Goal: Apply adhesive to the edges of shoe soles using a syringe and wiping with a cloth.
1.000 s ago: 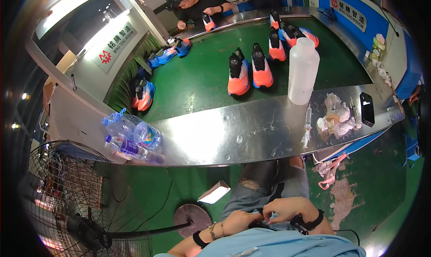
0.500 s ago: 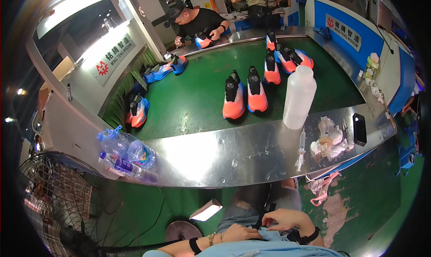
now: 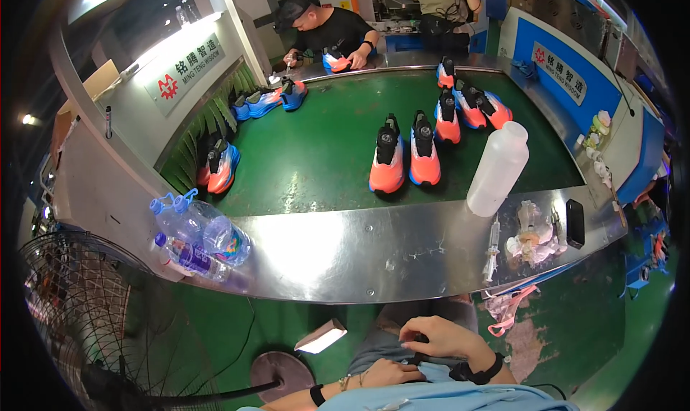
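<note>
My left hand rests on my lap, its fingers stretched toward the right wrist and partly hidden. My right hand is just above the lap, fingers loosely bent and apart, with nothing visible in them. Both hands are below the metal table edge, clear of everything on it. Beyond them on the green belt stands a pair of orange, white and blue running shoes with black collars, the left shoe beside the right shoe. On the metal ledge is a white plastic bottle.
Right of the bottle lie a syringe, crumpled tissue and a black box-like object. Clear drink bottles stand at left, above a fan. More shoes are on the belt. Across it, a co-worker handles a shoe.
The view has turned slightly, so the table things appear farther right. My right hand has risen a little off my lap; my left hand stays on it.
</note>
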A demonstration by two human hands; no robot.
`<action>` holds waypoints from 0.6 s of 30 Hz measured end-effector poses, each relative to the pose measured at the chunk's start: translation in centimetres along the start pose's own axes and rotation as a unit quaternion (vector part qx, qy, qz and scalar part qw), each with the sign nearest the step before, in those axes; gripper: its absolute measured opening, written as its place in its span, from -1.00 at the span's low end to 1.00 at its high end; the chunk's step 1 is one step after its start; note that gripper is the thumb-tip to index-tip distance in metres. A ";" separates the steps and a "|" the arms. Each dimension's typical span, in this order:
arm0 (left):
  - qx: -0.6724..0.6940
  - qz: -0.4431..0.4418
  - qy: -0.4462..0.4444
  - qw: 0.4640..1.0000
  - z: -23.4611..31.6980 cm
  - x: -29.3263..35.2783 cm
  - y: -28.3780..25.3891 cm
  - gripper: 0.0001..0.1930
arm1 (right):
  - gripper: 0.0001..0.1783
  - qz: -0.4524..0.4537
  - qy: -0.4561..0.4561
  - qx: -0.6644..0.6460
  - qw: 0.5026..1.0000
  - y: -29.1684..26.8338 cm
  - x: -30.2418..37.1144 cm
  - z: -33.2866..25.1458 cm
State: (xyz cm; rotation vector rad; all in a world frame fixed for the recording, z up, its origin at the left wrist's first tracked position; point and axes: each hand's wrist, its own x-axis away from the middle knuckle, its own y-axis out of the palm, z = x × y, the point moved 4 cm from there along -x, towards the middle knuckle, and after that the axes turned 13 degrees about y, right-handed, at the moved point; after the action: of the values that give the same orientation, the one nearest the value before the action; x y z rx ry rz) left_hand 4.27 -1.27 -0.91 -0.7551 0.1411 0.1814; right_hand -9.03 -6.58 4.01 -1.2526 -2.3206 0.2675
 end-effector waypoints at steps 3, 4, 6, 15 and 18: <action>-0.007 -0.046 0.008 0.999 0.0 0.1 0.0 -0.69 | -0.79 0.024 0.031 -0.033 0.999 -0.1 0.3 -0.7; -0.001 -0.051 0.020 0.998 0.2 0.0 0.3 -0.68 | -0.80 0.043 0.025 -0.021 0.999 0.1 0.9 -0.8; -0.024 -0.055 0.041 0.997 0.1 0.0 0.3 -0.69 | -0.82 0.069 0.021 -0.006 0.997 0.4 1.2 0.1; -0.009 0.031 -0.002 0.999 0.0 -0.2 -0.2 -0.75 | -0.84 0.184 0.025 -0.062 0.981 -2.4 1.9 1.3; 0.010 0.051 -0.001 0.999 0.3 -0.3 1.2 -0.75 | -0.83 0.267 0.042 -0.066 0.961 -2.8 3.6 3.9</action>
State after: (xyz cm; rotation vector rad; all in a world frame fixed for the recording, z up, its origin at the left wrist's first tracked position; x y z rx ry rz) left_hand 3.76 -0.25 -1.44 -0.7273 0.1791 0.2775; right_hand -14.74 -4.97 2.89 -1.9073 -1.9155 0.2311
